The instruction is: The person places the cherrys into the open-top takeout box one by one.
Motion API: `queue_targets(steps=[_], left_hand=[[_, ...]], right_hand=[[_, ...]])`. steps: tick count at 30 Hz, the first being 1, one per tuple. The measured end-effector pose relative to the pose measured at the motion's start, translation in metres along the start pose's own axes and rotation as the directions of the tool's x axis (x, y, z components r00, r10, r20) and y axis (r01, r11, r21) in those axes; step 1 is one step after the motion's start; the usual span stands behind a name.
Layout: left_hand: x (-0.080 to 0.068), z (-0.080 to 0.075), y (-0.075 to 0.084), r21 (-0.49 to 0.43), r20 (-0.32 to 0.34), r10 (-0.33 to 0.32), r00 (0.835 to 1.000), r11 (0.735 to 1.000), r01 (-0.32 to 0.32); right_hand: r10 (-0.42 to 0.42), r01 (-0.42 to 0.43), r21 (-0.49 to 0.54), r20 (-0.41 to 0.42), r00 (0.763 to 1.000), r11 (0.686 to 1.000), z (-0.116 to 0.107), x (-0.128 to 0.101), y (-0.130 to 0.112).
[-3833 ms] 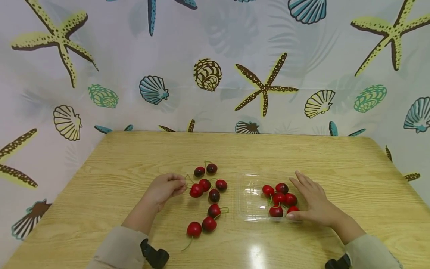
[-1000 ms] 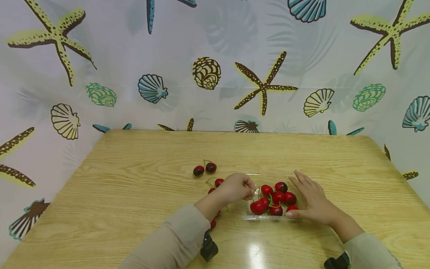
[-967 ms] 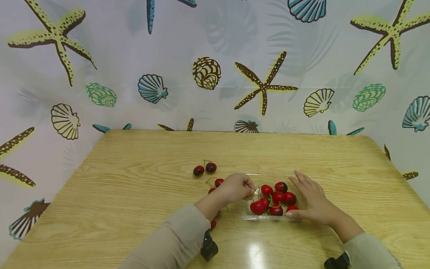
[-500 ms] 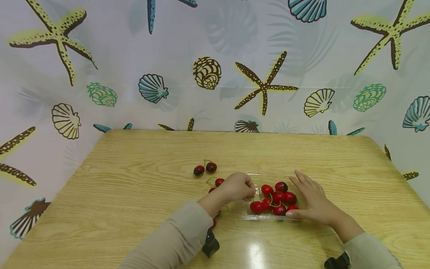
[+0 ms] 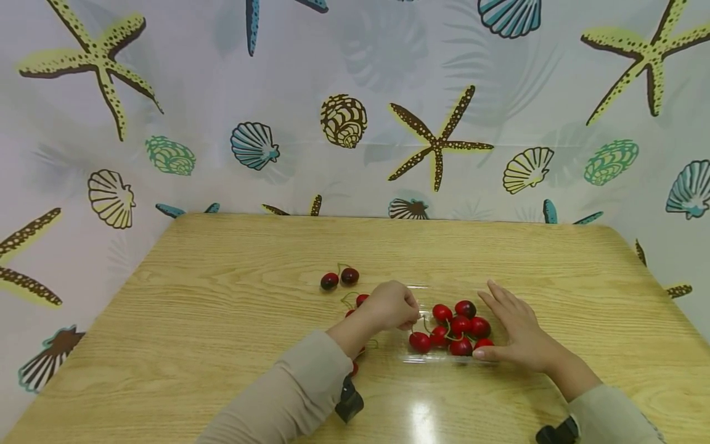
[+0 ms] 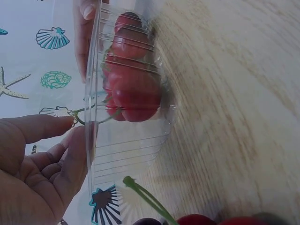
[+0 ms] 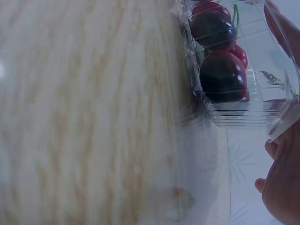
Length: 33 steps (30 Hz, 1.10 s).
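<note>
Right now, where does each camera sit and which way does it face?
Head: worn up high, looking forward and down at the table; both hands and sleeves show.
Left wrist: low beside the clear tray, facing its cherries; the left hand shows.
Right wrist: low at the tray's other side; right hand at the edge.
All three share tray and cherries.

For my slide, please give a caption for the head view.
Left hand lowers cherries into a clear tray; right hand steadies it.
</note>
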<state>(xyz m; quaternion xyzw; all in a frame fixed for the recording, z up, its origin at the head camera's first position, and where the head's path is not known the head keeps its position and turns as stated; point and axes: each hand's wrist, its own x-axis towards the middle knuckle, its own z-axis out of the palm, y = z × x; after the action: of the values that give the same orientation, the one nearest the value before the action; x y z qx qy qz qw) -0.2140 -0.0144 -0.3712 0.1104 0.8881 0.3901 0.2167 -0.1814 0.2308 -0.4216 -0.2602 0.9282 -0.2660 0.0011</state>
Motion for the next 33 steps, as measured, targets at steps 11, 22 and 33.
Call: queue_targets(steps=[11, 22, 33], left_hand=[[-0.004, -0.015, -0.007, -0.143, -0.019, -0.004, 1.0, 0.99, 0.001], [-0.014, -0.036, -0.023, -0.222, -0.008, -0.031, 0.999, 0.975, 0.029], [-0.032, -0.048, -0.043, -0.219, -0.043, -0.066, 0.997, 0.974, 0.055]], right_hand=[[-0.002, 0.002, -0.003, -0.004, 1.0, 1.0, 0.0, 0.001, 0.001], [0.005, -0.005, -0.009, 0.008, 1.0, 1.0, 0.0, 0.002, 0.001], [0.003, -0.003, -0.014, 0.004, 1.0, 1.0, 0.0, 0.0, 0.001]])
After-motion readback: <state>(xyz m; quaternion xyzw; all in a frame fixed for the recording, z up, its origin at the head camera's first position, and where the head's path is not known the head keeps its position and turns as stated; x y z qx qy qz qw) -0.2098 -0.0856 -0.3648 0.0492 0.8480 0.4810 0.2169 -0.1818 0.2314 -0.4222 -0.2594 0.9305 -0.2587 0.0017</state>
